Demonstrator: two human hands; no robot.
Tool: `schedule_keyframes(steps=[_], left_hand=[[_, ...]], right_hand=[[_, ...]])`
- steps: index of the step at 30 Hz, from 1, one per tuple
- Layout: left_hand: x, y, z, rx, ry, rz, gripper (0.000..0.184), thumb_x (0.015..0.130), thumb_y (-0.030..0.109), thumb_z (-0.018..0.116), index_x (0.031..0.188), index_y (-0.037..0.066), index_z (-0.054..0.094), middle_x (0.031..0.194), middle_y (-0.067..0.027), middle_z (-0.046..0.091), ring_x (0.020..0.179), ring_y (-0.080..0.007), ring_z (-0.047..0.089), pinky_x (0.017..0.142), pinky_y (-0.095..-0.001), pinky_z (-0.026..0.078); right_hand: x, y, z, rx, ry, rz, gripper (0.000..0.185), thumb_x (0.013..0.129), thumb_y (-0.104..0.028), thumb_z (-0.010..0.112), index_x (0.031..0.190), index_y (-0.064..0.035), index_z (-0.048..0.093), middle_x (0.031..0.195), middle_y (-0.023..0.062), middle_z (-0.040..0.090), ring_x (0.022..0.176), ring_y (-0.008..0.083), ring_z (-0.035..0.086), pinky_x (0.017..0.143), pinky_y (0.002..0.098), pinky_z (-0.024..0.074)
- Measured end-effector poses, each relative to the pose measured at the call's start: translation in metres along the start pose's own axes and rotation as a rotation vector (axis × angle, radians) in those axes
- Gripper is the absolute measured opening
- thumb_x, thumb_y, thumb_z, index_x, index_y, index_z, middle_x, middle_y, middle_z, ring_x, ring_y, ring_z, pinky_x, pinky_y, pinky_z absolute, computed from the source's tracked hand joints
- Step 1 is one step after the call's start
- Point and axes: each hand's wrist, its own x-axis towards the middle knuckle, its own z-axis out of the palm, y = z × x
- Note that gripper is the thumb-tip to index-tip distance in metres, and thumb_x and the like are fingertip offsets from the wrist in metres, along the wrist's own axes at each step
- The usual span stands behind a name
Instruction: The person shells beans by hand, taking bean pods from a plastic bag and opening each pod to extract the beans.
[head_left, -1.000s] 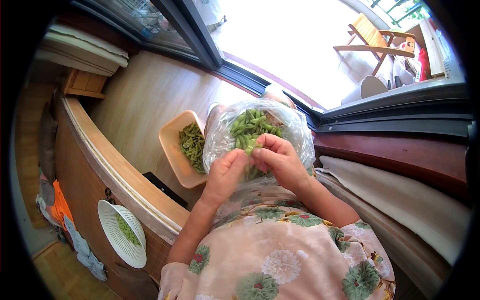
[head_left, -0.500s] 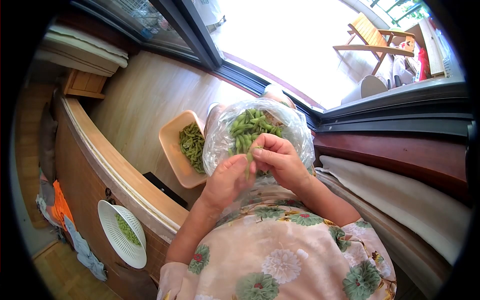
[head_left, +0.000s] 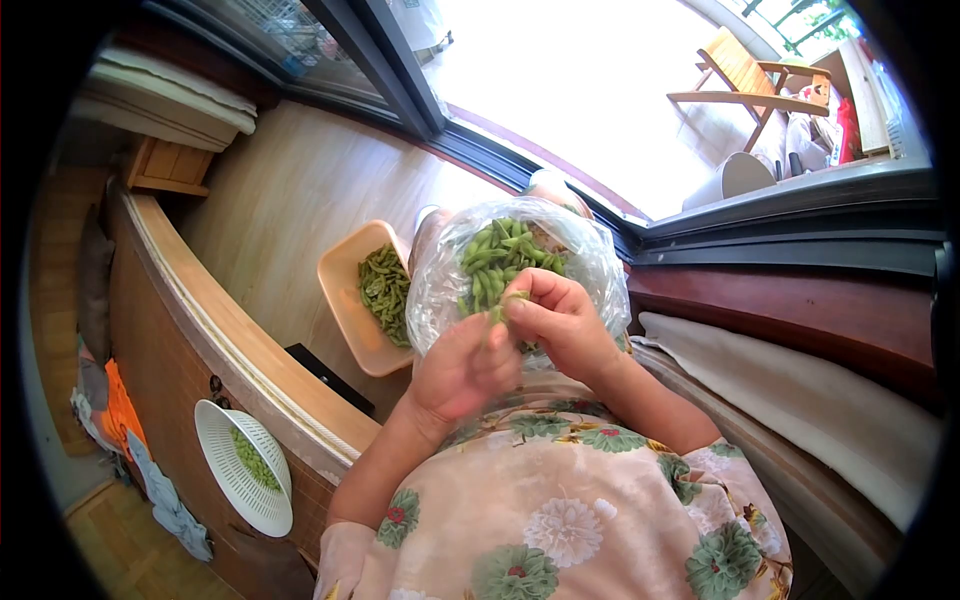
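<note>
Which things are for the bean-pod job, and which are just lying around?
Seem part of the job:
- left hand and right hand
- green pod in the right hand
- plastic bag of pods
- peach tub of pods
- white colander of green beans

Seem just about:
- wooden chair
- orange cloth
- pale blue cloth

I see pale floor [head_left: 290,180] far left, dark door frame [head_left: 385,65] beyond it, blown-out daylight [head_left: 570,100] far centre, wooden chair [head_left: 738,65] far right, wood-edged brown furniture [head_left: 155,325] left.
</note>
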Motion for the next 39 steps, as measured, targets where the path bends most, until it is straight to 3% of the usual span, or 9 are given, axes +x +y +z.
schedule_keyframes(steps=[7, 10, 13, 15, 18, 25, 31, 39], left_hand=[[0.000, 0.001, -0.006, 0.127, 0.058, 0.017, 0.033, 0.100, 0.035, 0.039, 0.085, 0.010, 0.053, 0.059, 0.0048, 0.034, 0.052, -0.0077, 0.031, 0.049, -0.0216, 0.027], [0.001, 0.001, 0.000, 0.348, 0.318, 0.155, 0.027, 0.099, 0.027, 0.045, 0.093, 0.006, 0.061, 0.078, 0.0042, 0.055, 0.063, -0.0042, 0.043, 0.056, -0.0192, 0.035], [-0.003, 0.008, -0.007, 0.856, 0.368, 0.279, 0.025, 0.099, 0.024, 0.047, 0.098, 0.003, 0.061, 0.083, 0.0033, 0.058, 0.073, -0.0020, 0.046, 0.063, -0.0179, 0.038], [-0.001, 0.006, -0.005, 0.978, 0.378, 0.317, 0.023, 0.098, 0.022, 0.049, 0.097, 0.002, 0.061, 0.083, 0.0025, 0.058, 0.075, -0.0022, 0.047, 0.065, -0.0190, 0.039], [-0.002, 0.007, 0.000, 1.101, 0.406, 0.344, 0.021, 0.096, 0.018, 0.051, 0.094, 0.000, 0.061, 0.081, 0.0012, 0.059, 0.075, -0.0037, 0.049, 0.067, -0.0208, 0.041], [-0.003, 0.009, 0.003, 1.181, 0.408, 0.361, 0.020, 0.095, 0.017, 0.052, 0.089, 0.000, 0.061, 0.077, -0.0010, 0.060, 0.073, -0.0056, 0.051, 0.067, -0.0220, 0.043], [-0.002, 0.006, 0.000, 1.011, 0.385, 0.277, 0.023, 0.096, 0.020, 0.051, 0.090, 0.001, 0.062, 0.078, 0.0029, 0.059, 0.070, -0.0043, 0.049, 0.064, -0.0206, 0.041], [0.000, 0.002, -0.009, 0.242, 0.183, 0.065, 0.023, 0.098, 0.028, 0.050, 0.092, 0.007, 0.060, 0.072, 0.0065, 0.049, 0.061, -0.0021, 0.037, 0.055, -0.0183, 0.034]], right_hand=[[-0.001, -0.011, 0.003, -0.173, -0.022, 0.036, 0.011, 0.092, -0.009, 0.055, 0.094, -0.0003, 0.061, 0.082, 0.0001, 0.061, 0.077, 0.0065, 0.057, 0.071, 0.0225, 0.0472], [0.000, -0.006, 0.000, -0.228, 0.011, -0.044, 0.012, 0.092, -0.008, 0.054, 0.094, 0.0007, 0.062, 0.082, 0.0015, 0.063, 0.076, 0.0068, 0.057, 0.071, 0.0225, 0.0477], [-0.001, -0.003, 0.002, -0.360, 0.091, -0.129, 0.012, 0.091, -0.010, 0.055, 0.093, 0.0005, 0.062, 0.081, 0.0002, 0.062, 0.075, 0.0051, 0.055, 0.068, 0.0209, 0.0448], [-0.001, -0.003, 0.002, -0.436, 0.119, -0.127, 0.012, 0.090, -0.012, 0.057, 0.093, -0.0013, 0.063, 0.079, -0.0033, 0.060, 0.071, 0.0015, 0.049, 0.061, 0.0184, 0.0388], [-0.002, -0.008, 0.006, -0.411, 0.109, -0.102, 0.010, 0.088, -0.007, 0.057, 0.089, 0.0019, 0.062, 0.080, 0.0024, 0.063, 0.074, 0.0061, 0.058, 0.068, 0.0209, 0.0476], [-0.001, -0.003, 0.003, -0.426, 0.132, -0.098, 0.008, 0.085, -0.004, 0.056, 0.086, 0.0017, 0.061, 0.078, 0.0022, 0.062, 0.072, 0.0051, 0.059, 0.063, 0.0201, 0.0475], [0.000, 0.004, 0.002, -0.374, 0.158, -0.123, 0.005, 0.083, -0.001, 0.053, 0.082, 0.0018, 0.058, 0.076, 0.0026, 0.061, 0.070, 0.0069, 0.060, 0.061, 0.0211, 0.0477], [-0.001, 0.004, 0.003, -0.433, 0.147, -0.169, 0.005, 0.081, 0.002, 0.052, 0.082, 0.0020, 0.057, 0.076, 0.0038, 0.061, 0.069, 0.0078, 0.060, 0.062, 0.0220, 0.0481]])
